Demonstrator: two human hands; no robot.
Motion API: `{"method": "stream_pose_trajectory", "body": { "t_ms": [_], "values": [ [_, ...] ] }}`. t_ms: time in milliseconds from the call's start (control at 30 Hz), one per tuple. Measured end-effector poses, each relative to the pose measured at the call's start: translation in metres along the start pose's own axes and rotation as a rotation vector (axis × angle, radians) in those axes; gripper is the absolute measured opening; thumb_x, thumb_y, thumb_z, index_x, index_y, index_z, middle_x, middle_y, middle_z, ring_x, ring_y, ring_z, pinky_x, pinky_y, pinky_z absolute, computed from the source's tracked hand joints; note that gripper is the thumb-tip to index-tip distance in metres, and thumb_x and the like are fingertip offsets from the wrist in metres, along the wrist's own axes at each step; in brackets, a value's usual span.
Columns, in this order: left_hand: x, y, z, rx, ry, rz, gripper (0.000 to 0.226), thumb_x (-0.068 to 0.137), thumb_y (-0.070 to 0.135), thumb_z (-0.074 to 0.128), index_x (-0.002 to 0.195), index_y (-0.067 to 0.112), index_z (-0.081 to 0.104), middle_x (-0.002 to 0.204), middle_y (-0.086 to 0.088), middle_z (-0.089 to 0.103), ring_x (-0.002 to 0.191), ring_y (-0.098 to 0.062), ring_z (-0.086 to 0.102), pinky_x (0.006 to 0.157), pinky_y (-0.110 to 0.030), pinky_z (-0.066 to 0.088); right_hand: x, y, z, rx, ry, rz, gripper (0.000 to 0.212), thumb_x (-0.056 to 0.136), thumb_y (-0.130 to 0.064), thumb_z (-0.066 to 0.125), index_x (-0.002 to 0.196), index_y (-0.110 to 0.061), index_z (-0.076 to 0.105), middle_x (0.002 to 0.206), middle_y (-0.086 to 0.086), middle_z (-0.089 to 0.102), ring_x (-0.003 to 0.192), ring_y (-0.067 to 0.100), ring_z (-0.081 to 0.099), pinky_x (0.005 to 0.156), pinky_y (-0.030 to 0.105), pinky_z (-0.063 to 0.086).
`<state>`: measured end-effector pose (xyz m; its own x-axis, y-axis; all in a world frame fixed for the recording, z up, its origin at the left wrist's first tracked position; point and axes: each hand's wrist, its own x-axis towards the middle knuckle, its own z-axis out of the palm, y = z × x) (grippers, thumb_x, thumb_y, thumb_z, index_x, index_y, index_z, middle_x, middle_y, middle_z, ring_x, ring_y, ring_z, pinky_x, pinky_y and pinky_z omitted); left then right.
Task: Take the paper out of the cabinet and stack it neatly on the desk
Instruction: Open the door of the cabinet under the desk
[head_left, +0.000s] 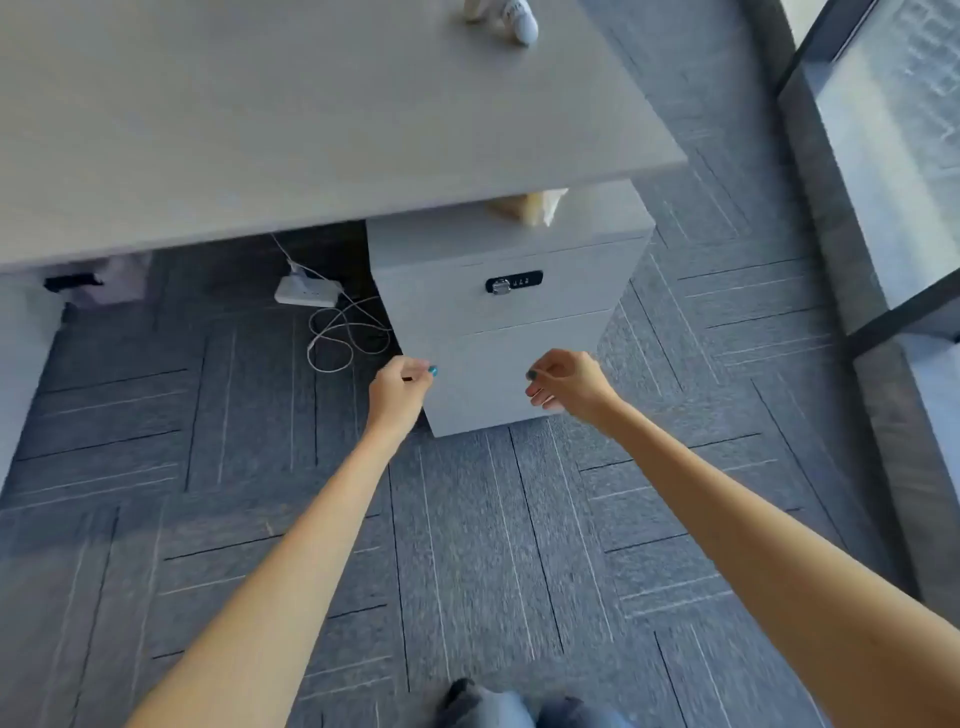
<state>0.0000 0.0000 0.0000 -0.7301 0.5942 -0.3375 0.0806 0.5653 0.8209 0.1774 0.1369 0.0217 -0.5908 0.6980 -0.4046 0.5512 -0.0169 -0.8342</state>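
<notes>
Both hands out at arm's length, low over the grey carpet (467, 545). Left hand (400, 387) curled into a loose fist, thumb tucked against the fingers, at the left edge of the cabinet (498, 332) front, holding nothing visible. Right hand (563, 382) likewise curled, fingers folded under, in front of the lower drawer (488, 374); touching the drawer face or just short of it, cannot tell. Between and just beyond the hands, the cabinet's drawers all closed, a dark combination lock (514, 283) on the upper one. No paper in sight; presumably hidden inside, cannot tell which drawer. Beyond the hands and higher, the pale tabletop (260, 130) overhanging the cabinet's top, a small white object (511, 18) at its far edge. A crumpled yellowish thing (535, 205) on the cabinet's top, half under the tabletop. Beyond the left hand, on the carpet, a white power strip (306, 293) with looping cable (337, 338). Well off beyond the right hand, a dark-framed glass panel (893, 156).
</notes>
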Motion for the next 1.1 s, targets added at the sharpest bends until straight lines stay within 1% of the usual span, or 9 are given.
{"method": "stream_pose_trajectory", "body": {
  "t_ms": [167, 267, 367, 533, 667, 800, 900, 1000, 1100],
  "values": [
    [0.053, -0.050, 0.033, -0.189, 0.078, 0.039, 0.053, 0.090, 0.014, 0.066, 0.136, 0.004, 0.042, 0.134, -0.003, 0.047, 0.114, -0.010, 0.044, 0.096, -0.028, 0.041, 0.045, 0.065, 0.028, -0.004, 0.021, -0.044, 0.007, 0.091, -0.002, 0.054, 0.090, -0.002, 0.061, 0.076, 0.015, 0.066, 0.057, 0.018, 0.062, 0.050, 0.017, 0.053],
    [0.081, -0.076, 0.050, -0.215, 0.061, 0.093, 0.067, 0.088, 0.021, 0.069, 0.144, 0.009, 0.034, 0.138, 0.006, 0.045, 0.123, -0.009, 0.043, 0.105, -0.028, 0.035, 0.069, 0.105, 0.044, 0.000, 0.022, -0.064, 0.007, 0.091, -0.003, 0.053, 0.090, -0.003, 0.061, 0.075, 0.011, 0.066, 0.060, 0.018, 0.062, 0.052, 0.018, 0.053],
    [0.111, -0.094, 0.061, -0.263, 0.082, 0.112, 0.069, 0.085, 0.029, 0.071, 0.142, 0.008, 0.038, 0.141, -0.004, 0.053, 0.129, -0.019, 0.050, 0.112, -0.038, 0.037, 0.091, 0.134, 0.055, 0.013, 0.040, -0.084, 0.006, 0.092, -0.004, 0.054, 0.092, -0.005, 0.060, 0.080, 0.011, 0.066, 0.065, 0.019, 0.063, 0.054, 0.019, 0.055],
    [0.122, -0.091, 0.069, -0.265, 0.202, 0.131, 0.060, 0.084, 0.032, 0.072, 0.131, 0.008, 0.044, 0.135, -0.010, 0.055, 0.120, -0.019, 0.053, 0.101, -0.031, 0.040, 0.100, 0.139, 0.064, 0.122, 0.096, -0.077, 0.012, 0.093, -0.002, 0.050, 0.104, 0.001, 0.056, 0.093, 0.018, 0.066, 0.071, 0.026, 0.064, 0.055, 0.020, 0.057],
    [0.109, -0.081, 0.069, -0.144, 0.231, 0.108, 0.068, 0.085, 0.041, 0.067, 0.132, 0.000, 0.040, 0.138, -0.018, 0.051, 0.129, -0.031, 0.048, 0.108, -0.042, 0.040, 0.093, 0.117, 0.067, 0.227, 0.125, -0.029, 0.026, 0.094, -0.004, 0.049, 0.118, 0.007, 0.049, 0.099, 0.020, 0.062, 0.081, 0.032, 0.064, 0.066, 0.031, 0.058],
    [0.077, -0.080, 0.062, -0.036, 0.203, 0.084, 0.052, 0.089, 0.041, 0.063, 0.118, 0.002, 0.047, 0.125, -0.019, 0.057, 0.116, -0.033, 0.055, 0.096, -0.041, 0.046, 0.078, 0.087, 0.065, 0.321, 0.105, 0.078, 0.045, 0.096, -0.014, 0.052, 0.132, 0.009, 0.041, 0.119, 0.024, 0.058, 0.090, 0.030, 0.064, 0.078, 0.039, 0.057],
    [0.046, -0.088, 0.055, 0.051, 0.103, 0.092, 0.028, 0.093, 0.032, 0.060, 0.090, 0.009, 0.045, 0.093, -0.017, 0.058, 0.088, -0.034, 0.056, 0.071, -0.038, 0.046, 0.068, 0.064, 0.066, 0.415, 0.073, 0.166, 0.060, 0.095, -0.029, 0.054, 0.138, 0.009, 0.037, 0.131, 0.024, 0.053, 0.096, 0.029, 0.066, 0.082, 0.035, 0.056],
    [0.013, -0.089, 0.052, 0.129, -0.036, 0.092, 0.032, 0.094, 0.025, 0.058, 0.076, 0.015, 0.034, 0.079, -0.007, 0.054, 0.069, -0.019, 0.046, 0.053, -0.026, 0.031, 0.055, 0.049, 0.072, 0.444, 0.087, 0.273, 0.069, 0.089, -0.039, 0.060, 0.137, 0.004, 0.035, 0.123, 0.015, 0.055, 0.103, 0.029, 0.068, 0.090, 0.037, 0.056],
    [-0.019, -0.086, 0.055, 0.157, -0.162, 0.056, 0.035, 0.095, 0.028, 0.058, 0.071, 0.022, 0.032, 0.082, -0.006, 0.060, 0.065, -0.012, 0.048, 0.046, -0.013, 0.030, 0.035, 0.042, 0.080, 0.267, 0.180, 0.333, 0.066, 0.085, -0.042, 0.064, 0.130, -0.002, 0.035, 0.110, 0.011, 0.056, 0.099, 0.028, 0.068, 0.082, 0.035, 0.055]
  ]
}}
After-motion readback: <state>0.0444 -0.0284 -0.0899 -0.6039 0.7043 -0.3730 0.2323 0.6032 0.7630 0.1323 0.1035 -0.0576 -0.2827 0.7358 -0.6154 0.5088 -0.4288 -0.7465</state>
